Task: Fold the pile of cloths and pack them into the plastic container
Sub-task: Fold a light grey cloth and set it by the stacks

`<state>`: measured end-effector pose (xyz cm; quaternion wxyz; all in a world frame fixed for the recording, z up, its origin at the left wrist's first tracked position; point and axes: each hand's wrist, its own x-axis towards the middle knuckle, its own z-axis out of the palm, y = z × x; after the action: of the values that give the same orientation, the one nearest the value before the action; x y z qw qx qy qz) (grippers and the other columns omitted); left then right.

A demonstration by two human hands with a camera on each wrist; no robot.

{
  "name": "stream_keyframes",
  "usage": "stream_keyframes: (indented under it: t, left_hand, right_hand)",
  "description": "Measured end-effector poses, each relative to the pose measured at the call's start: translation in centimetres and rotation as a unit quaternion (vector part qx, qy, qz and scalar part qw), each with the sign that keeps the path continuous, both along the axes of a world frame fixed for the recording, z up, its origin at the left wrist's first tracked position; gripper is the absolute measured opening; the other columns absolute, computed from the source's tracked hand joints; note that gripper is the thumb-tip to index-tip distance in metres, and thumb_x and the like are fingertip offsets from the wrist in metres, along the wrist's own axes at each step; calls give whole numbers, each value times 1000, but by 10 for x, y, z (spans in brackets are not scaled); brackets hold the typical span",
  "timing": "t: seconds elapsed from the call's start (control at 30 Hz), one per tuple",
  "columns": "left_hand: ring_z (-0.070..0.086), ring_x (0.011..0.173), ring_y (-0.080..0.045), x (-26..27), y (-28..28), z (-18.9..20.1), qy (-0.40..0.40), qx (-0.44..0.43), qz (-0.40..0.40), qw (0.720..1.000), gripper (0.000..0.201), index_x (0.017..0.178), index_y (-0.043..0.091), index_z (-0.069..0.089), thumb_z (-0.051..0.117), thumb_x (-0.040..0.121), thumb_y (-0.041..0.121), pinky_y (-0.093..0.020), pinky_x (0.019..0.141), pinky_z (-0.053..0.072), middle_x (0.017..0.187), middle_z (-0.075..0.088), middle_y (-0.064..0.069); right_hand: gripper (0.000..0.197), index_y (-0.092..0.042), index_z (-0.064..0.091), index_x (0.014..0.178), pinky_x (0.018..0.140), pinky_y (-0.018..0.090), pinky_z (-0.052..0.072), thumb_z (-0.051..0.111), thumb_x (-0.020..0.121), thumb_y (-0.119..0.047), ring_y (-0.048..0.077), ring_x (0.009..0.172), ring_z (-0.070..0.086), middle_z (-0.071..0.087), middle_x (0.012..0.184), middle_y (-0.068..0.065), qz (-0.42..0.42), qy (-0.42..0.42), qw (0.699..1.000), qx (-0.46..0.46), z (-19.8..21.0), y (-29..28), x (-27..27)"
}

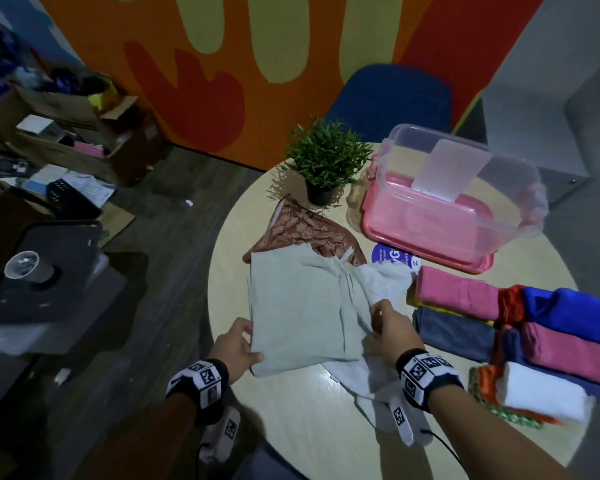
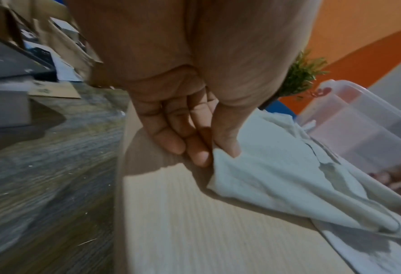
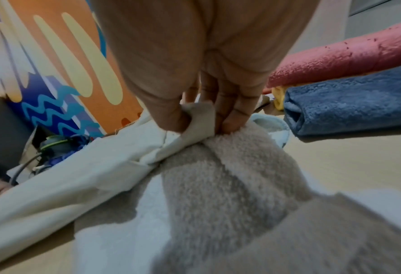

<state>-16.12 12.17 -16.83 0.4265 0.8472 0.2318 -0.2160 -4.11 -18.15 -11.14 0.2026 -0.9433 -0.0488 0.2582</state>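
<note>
A pale green cloth (image 1: 298, 306) lies partly folded in the middle of the round table (image 1: 291, 427). My left hand (image 1: 238, 346) pinches its near left corner (image 2: 220, 153) between thumb and fingers. My right hand (image 1: 390, 322) pinches its right edge (image 3: 199, 118), over a fluffy white towel (image 3: 230, 176) lying beneath. A brown patterned cloth (image 1: 302, 226) sits behind them. The clear plastic container (image 1: 465, 188) stands at the back right on its pink lid (image 1: 430, 251).
Rolled pink, blue and white towels (image 1: 534, 327) lie in rows on the right of the table. A small potted plant (image 1: 326, 161) stands behind the cloths. A blue chair (image 1: 392, 98) is beyond the table. Cardboard boxes (image 1: 66, 133) crowd the floor at left.
</note>
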Motion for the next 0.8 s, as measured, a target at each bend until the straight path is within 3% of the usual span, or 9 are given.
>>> stream_keyframes:
  t: [0.13, 0.2, 0.27, 0.37, 0.43, 0.5, 0.57, 0.67, 0.8]
  left_hand:
    - [64, 78, -14, -19, -1, 7, -11, -70, 80, 994, 61, 123, 27, 34, 79, 81, 23, -24, 65, 48, 87, 62, -1]
    - [62, 90, -13, -28, -8, 10, -11, -86, 52, 995, 84, 130, 37, 22, 84, 75, 26, -23, 73, 49, 99, 59, 1]
    - [57, 98, -11, -37, -13, 5, -9, -27, -34, 999, 94, 131, 46, 15, 84, 70, 27, -25, 83, 49, 107, 54, 7]
    - [53, 96, -13, -42, -19, -2, -44, 86, -138, 986, 64, 122, 52, 30, 72, 82, 24, -24, 82, 43, 106, 52, 5]
    - [55, 88, -15, -40, -22, 0, -64, 114, -114, 985, 31, 113, 39, 49, 60, 93, 19, -23, 74, 41, 99, 57, 1]
    - [56, 81, -15, -38, -19, 5, -79, 131, -79, 985, 15, 105, 30, 58, 58, 95, 19, -25, 72, 45, 95, 61, 0]
    - [56, 75, -11, -37, -14, 8, -89, 135, -64, 985, 15, 99, 34, 58, 60, 94, 20, -22, 67, 46, 91, 62, 3]
    - [54, 75, -5, -36, -14, 12, -93, 105, -68, 988, 24, 104, 36, 52, 62, 92, 18, -9, 60, 41, 93, 59, 5]
    - [52, 71, -5, -34, -18, 11, -82, 25, -33, 996, 25, 106, 31, 54, 69, 88, 23, -10, 62, 44, 91, 57, 5]
  right_hand:
    - [35, -24, 45, 104, 74, 40, 55, 59, 81, -2, 24, 80, 62, 62, 85, 4, -7, -34, 995, 90, 0, -11, -3]
    - [42, -32, 44, 111, 82, 39, 54, 59, 83, -5, 21, 92, 60, 57, 108, 2, 39, -53, 990, 127, -2, -16, -9]
    - [53, -36, 42, 124, 92, 36, 51, 71, 82, -22, 20, 106, 54, 39, 131, 2, 124, -46, 985, 107, -3, -15, -17]
    - [63, -49, 43, 128, 97, 42, 50, 76, 74, -46, 27, 115, 45, 26, 137, 3, 214, -54, 975, -21, -12, -8, -24]
    - [41, -41, 56, 120, 95, 40, 50, 70, 82, -34, 31, 114, 49, 29, 137, 4, 234, -84, 968, -46, -17, -6, -22]
    - [26, -27, 65, 110, 90, 36, 50, 65, 85, -23, 28, 106, 56, 42, 130, 4, 213, -84, 973, -6, -15, -8, -17]
    - [20, -19, 62, 103, 81, 32, 48, 62, 83, -21, 22, 92, 57, 50, 118, 1, 190, -79, 977, 45, -9, -9, -16]
    - [26, -19, 51, 101, 73, 32, 46, 58, 77, -25, 20, 83, 55, 42, 112, -4, 166, -61, 980, 88, -2, -5, -21]
    - [58, -19, 45, 111, 82, 31, 48, 69, 73, -56, 21, 92, 55, 28, 119, -3, 124, -40, 991, 17, -1, 14, -29]
